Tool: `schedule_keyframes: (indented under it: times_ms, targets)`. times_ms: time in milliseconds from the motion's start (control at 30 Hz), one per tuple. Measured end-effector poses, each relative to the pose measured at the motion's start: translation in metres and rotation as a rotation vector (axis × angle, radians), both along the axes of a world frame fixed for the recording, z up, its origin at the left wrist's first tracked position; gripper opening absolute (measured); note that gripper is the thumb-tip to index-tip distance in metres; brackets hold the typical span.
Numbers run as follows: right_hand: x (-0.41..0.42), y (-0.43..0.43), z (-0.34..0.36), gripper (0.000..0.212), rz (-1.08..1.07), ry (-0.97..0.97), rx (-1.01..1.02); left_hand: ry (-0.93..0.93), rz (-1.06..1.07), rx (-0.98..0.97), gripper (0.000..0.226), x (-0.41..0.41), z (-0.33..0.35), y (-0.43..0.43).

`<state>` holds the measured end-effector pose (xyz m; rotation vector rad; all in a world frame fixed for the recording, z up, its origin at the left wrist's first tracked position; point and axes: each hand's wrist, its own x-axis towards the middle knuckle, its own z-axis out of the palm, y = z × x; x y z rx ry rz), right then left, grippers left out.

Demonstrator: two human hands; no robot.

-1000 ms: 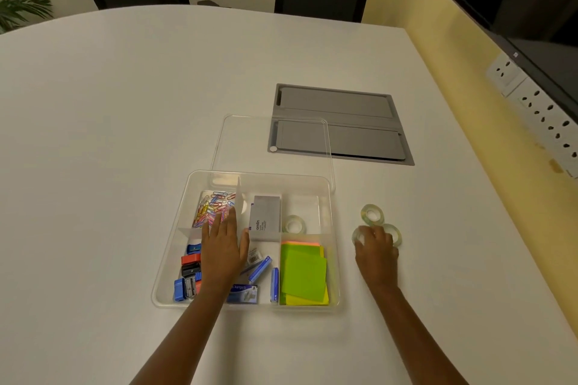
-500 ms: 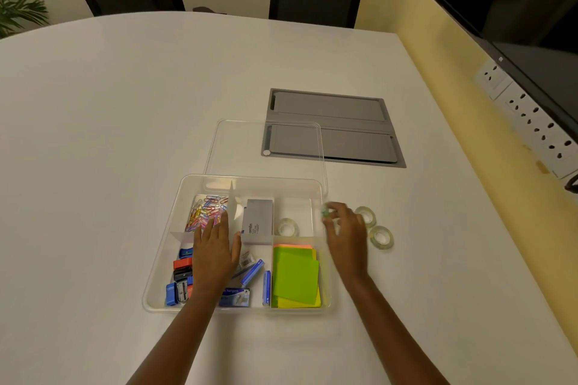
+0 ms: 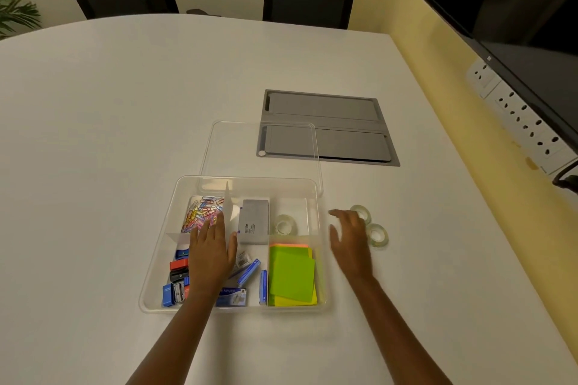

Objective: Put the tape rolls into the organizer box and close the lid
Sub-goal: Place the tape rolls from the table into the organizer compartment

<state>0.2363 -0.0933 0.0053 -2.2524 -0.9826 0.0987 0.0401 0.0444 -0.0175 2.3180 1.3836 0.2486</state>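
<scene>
The clear organizer box (image 3: 156,259) stands open on the white table. Clear tape (image 3: 284,225) lies in its back right compartment; I cannot tell whether that is one roll or two. Two more clear tape rolls lie on the table right of the box, a far one (image 3: 362,212) and a near one (image 3: 377,235). My right hand (image 3: 350,244) hovers between the box and these rolls with spread fingers, holding nothing and partly covering the far roll. My left hand (image 3: 211,255) lies flat inside the box's left half. The clear lid (image 3: 259,147) lies flat behind the box.
The box also holds coloured paper clips (image 3: 201,216), a grey case (image 3: 254,225), blue staple boxes (image 3: 248,272), sharpeners and green sticky notes (image 3: 291,275). A grey cable hatch (image 3: 344,122) sits in the table behind the lid. A wall with sockets (image 3: 516,116) runs along the right.
My right hand picked a tape roll off the table and carried it left over the box. Now empty, it has moved back right toward the two remaining rolls. My left hand stayed put.
</scene>
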Motion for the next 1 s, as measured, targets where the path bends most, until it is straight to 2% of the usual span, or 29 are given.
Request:
schedule_keyframes:
  times_ms: [133, 200, 300, 400, 533, 667, 733, 900, 1000]
  targets:
    - [0.028, -0.031, -0.015, 0.031, -0.26, -0.085, -0.354, -0.008, 0.001, -0.008, 0.067, 0.0, 0.001, 0.0]
    - [0.034, -0.042, -0.021, 0.036, -0.294, -0.074, -0.471, -0.013, 0.003, -0.013, 0.067, 0.0, 0.001, 0.0]
    - [0.033, -0.05, -0.027, 0.038, -0.291, -0.059, -0.541, -0.011, 0.001, -0.015, 0.067, -0.001, 0.002, -0.001]
    - [0.029, -0.047, -0.029, 0.029, -0.278, -0.017, -0.505, -0.005, -0.003, -0.017, 0.068, -0.001, 0.003, -0.001]
    - [0.014, -0.03, -0.022, 0.021, -0.265, 0.237, -0.153, -0.014, 0.002, -0.015, 0.067, -0.001, 0.004, -0.001]
    - [-0.015, -0.002, -0.004, 0.014, -0.121, 0.174, 0.062, -0.017, 0.006, -0.019, 0.067, -0.001, 0.003, -0.002]
    - [-0.028, 0.013, 0.0, 0.015, 0.002, 0.1, 0.054, -0.012, 0.006, -0.021, 0.067, -0.001, 0.003, -0.002]
    - [-0.038, 0.039, -0.004, 0.025, 0.182, -0.072, -0.197, -0.017, 0.007, -0.017, 0.066, -0.001, 0.005, -0.002]
    - [-0.03, 0.041, -0.002, 0.023, 0.192, -0.075, -0.11, -0.01, 0.001, -0.013, 0.066, 0.0, 0.005, -0.002]
